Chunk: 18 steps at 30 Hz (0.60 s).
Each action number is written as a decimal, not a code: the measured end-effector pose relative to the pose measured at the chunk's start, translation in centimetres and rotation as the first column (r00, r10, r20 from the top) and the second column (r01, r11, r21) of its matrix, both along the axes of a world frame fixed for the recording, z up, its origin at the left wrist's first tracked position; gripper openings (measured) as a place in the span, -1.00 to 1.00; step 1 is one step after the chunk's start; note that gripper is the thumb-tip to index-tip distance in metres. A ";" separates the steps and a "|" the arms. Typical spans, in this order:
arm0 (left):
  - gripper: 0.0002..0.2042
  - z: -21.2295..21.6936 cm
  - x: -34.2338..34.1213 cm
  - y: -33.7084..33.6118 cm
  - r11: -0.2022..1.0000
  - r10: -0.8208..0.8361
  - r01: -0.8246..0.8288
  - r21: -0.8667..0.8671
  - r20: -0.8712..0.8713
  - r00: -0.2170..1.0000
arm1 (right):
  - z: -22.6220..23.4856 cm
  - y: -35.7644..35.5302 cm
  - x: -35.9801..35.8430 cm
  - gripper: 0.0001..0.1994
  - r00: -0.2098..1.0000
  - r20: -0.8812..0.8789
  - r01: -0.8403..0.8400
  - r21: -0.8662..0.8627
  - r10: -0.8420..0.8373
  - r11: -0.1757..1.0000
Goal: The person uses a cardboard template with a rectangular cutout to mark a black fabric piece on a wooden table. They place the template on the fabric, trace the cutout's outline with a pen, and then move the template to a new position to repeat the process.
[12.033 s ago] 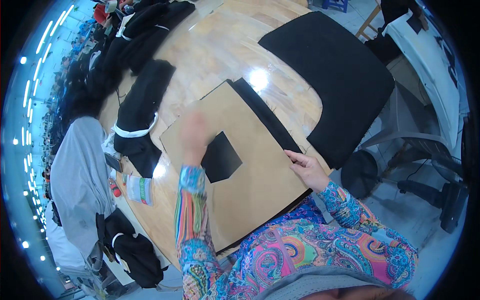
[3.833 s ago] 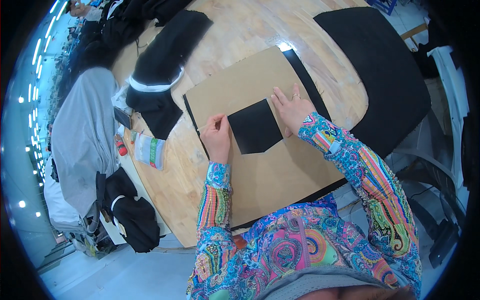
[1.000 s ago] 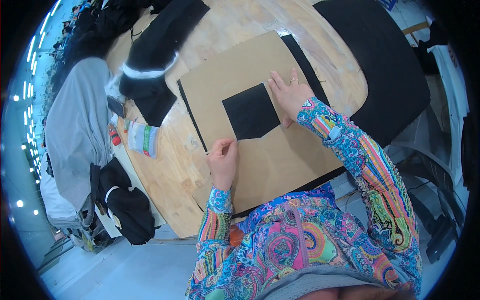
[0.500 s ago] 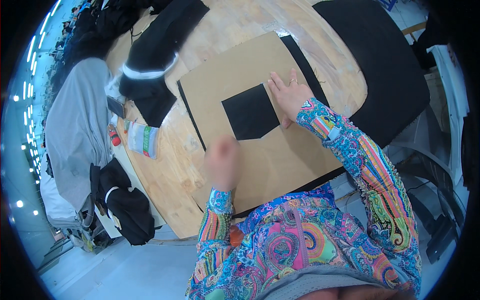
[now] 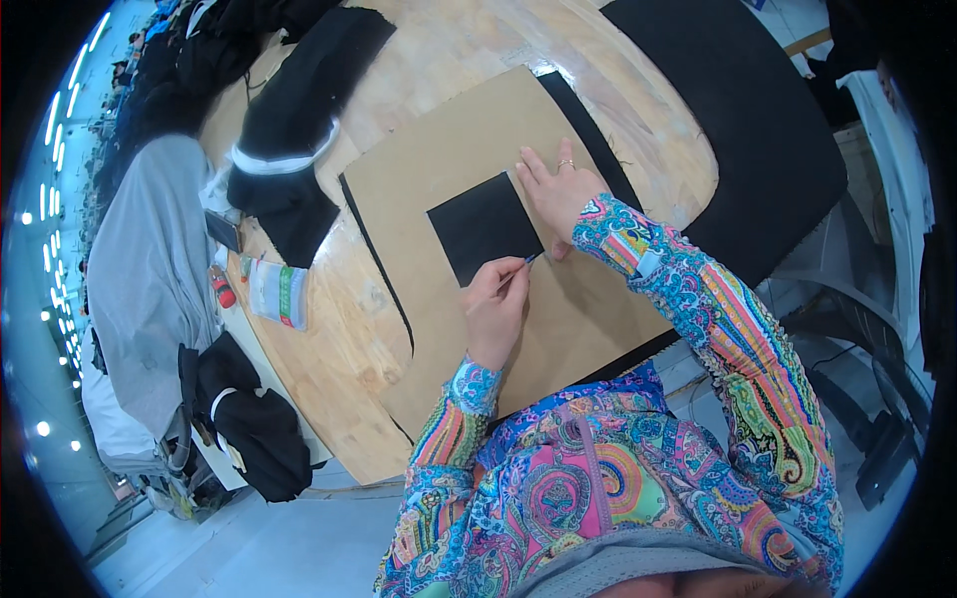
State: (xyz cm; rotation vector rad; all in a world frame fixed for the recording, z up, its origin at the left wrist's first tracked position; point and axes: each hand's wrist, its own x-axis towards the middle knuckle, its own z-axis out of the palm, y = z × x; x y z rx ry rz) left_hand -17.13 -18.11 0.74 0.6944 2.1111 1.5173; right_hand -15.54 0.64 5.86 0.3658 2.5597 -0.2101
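The round wooden table [image 5: 459, 40] carries the whole setup, and a large black fabric sheet [image 5: 748, 130] is draped over its far right portion, well apart from the working hands. A brown cardboard template [image 5: 439, 169] lies flat on the wood and gives a firm, smooth backing under the work. On it rests a small black fabric square [image 5: 485, 224], placed near the middle of the cardboard, within reach of both hands. The right hand [image 5: 558, 189] lies flat with fingers spread, touching the square's right edge, apparently pinning the piece so that it cannot slide. The left hand [image 5: 495, 309] sits just below the square's lower right corner, closed in a writing-style pinch on a thin marking tool [image 5: 516, 273]; the tool's tip touches the cardboard at that corner, beside the right hand's heel, which suggests tracing along the fabric edge. A narrow black strip [image 5: 588, 135] lies along the cardboard's right edge, beyond the right hand. Left of the grip, well apart, lie a black garment with a white band [image 5: 289, 159], a grey cloth [image 5: 150, 279] hanging over the table edge, and a small green and white packet [image 5: 277, 294].
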 end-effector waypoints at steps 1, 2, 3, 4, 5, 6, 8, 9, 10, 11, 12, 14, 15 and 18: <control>-0.90 -0.1 0.1 0.3 1.000 -0.003 0.003 0.001 -0.012 1.000 | 0.0 0.0 0.0 0.22 1.000 0.000 -0.002 0.001 0.002 1.000; -0.90 -0.3 0.2 0.6 1.000 -0.006 0.006 0.001 -0.024 1.000 | -0.1 0.0 0.0 0.22 1.000 -0.001 -0.004 0.003 0.004 1.000; -0.91 -0.3 0.2 0.8 1.000 -0.007 0.007 0.002 -0.037 0.999 | -0.1 0.0 0.0 0.23 1.000 -0.001 -0.007 0.004 0.007 1.000; -0.91 -0.4 0.2 0.9 1.000 -0.019 0.018 -0.010 -0.056 0.998 | -0.1 0.0 0.0 0.23 1.000 0.002 -0.005 0.005 0.005 1.000; -0.92 -0.4 0.2 1.0 0.999 -0.029 0.028 -0.021 -0.076 0.997 | 0.0 0.0 0.0 0.23 1.000 0.006 -0.004 0.006 0.004 1.000; -0.92 -0.4 0.2 1.1 0.999 -0.039 0.036 -0.033 -0.096 0.995 | 0.0 0.0 0.0 0.24 1.000 0.009 -0.003 0.007 0.003 1.000; -0.92 -0.4 0.1 1.2 0.998 -0.053 0.048 -0.042 -0.115 0.992 | -1.1 0.1 0.0 0.25 0.999 -0.008 0.033 -0.009 -0.034 0.999; -0.92 -0.5 0.1 1.2 0.997 -0.060 0.054 -0.047 -0.125 0.990 | -1.4 0.1 0.0 0.26 0.999 -0.016 0.051 -0.017 -0.051 0.999; -0.92 -0.7 0.0 1.1 0.998 -0.060 0.056 -0.041 -0.120 0.991 | -1.4 0.1 0.0 0.25 0.999 -0.019 0.044 -0.018 -0.045 0.999; -0.92 -1.0 0.0 1.0 0.998 -0.061 0.057 -0.034 -0.115 0.991 | -1.3 0.1 0.0 0.25 0.999 -0.022 0.037 -0.019 -0.038 0.999; -0.91 -1.2 0.0 0.9 0.998 -0.061 0.058 -0.028 -0.111 0.992 | -1.2 0.0 0.0 0.25 0.999 -0.026 0.030 -0.020 -0.031 0.999; -0.91 -0.8 0.0 1.1 0.997 -0.068 0.062 -0.048 -0.147 0.987 | -1.1 0.1 0.0 0.25 0.999 -0.026 0.031 -0.020 -0.032 0.999; -0.91 -0.5 0.0 1.2 0.996 -0.071 0.062 -0.058 -0.166 0.984 | -1.1 0.1 0.0 0.25 0.999 -0.027 0.031 -0.019 -0.032 0.999; -0.91 -0.2 -0.1 1.4 0.991 -0.104 0.080 -0.108 -0.238 0.966 | -1.3 0.1 0.0 0.27 0.999 -0.027 0.039 -0.013 -0.039 0.999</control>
